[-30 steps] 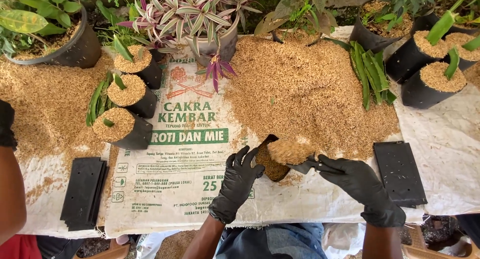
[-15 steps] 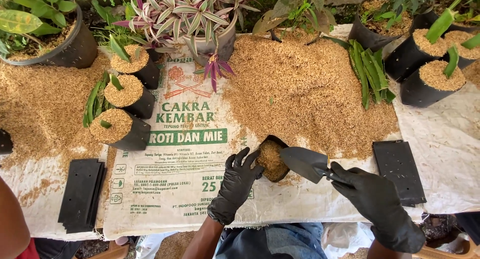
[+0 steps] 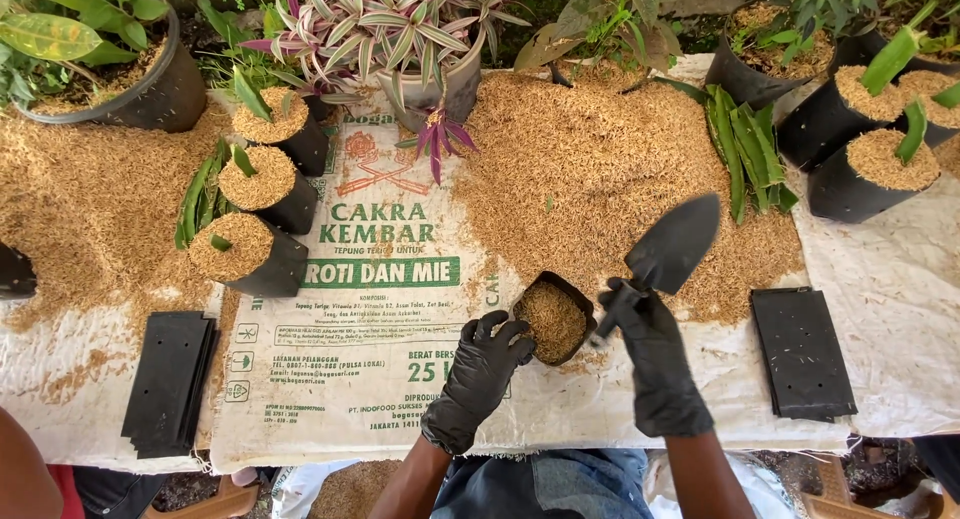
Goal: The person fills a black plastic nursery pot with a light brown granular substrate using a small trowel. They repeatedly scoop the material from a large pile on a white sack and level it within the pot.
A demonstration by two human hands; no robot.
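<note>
- Printed white sack [image 3: 350, 359] covers the table, with a loose husk pile [image 3: 610, 179] at its far side.
- My left hand [image 3: 480, 374] curls around the husk-filled black grow bag [image 3: 553, 317].
- My right hand [image 3: 650, 354] grips the trowel [image 3: 668, 249]; the blade points up-right over the pile, just right of the bag.

Open passage: printed sack [image 3: 370, 369] between the filled black bags [image 3: 262, 204] and the small held bag [image 3: 552, 319]. Obstructions: husk heap [image 3: 600, 169] behind, flat bag stacks [image 3: 168, 379] left and right, potted plants [image 3: 400, 39] along the far edge.
</note>
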